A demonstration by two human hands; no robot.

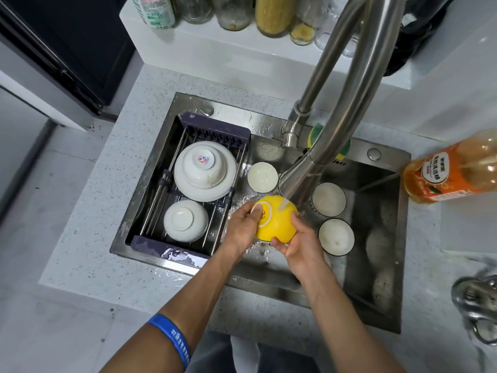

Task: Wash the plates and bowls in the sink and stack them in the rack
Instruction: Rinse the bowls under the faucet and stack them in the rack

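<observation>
Both hands hold a glossy yellow ceramic bowl (277,222) upside down over the middle of the stainless steel sink (376,292), directly beneath the spout of the tall brushed-steel faucet (347,103), whose stream of water strikes the bowl's upturned base. The left hand (243,227) grips the bowl from the rack side, thumb pressed on the white foot ring and fingers curled around its wall; the right hand (298,246) clasps the opposite side, fingers wrapped under the rim and thumb lying over the yellow surface. A blue rubber wristband (172,337) circles the left forearm. A dark purple-framed draining rack with metal rods (215,127) spans the left end of the sink; at its far end a small white bowl with a red-and-blue mark (203,162) sits inverted on a stack of overturned white dishes (205,192), and at its near end another white bowl (185,220) rests upside down. In the basin, three white bowls stand upright: one plain (262,176) toward the far edge just beside the rack, and two with dark rims (328,198) (336,236) toward the right wall. A green-and-yellow sponge (314,135) lies on the sink's far ledge behind the faucet. An orange dish-soap bottle (454,170) stands on the speckled counter (94,238) at the sink's right edge, and glass jars (271,14) line the white shelf beyond the far edge.
</observation>
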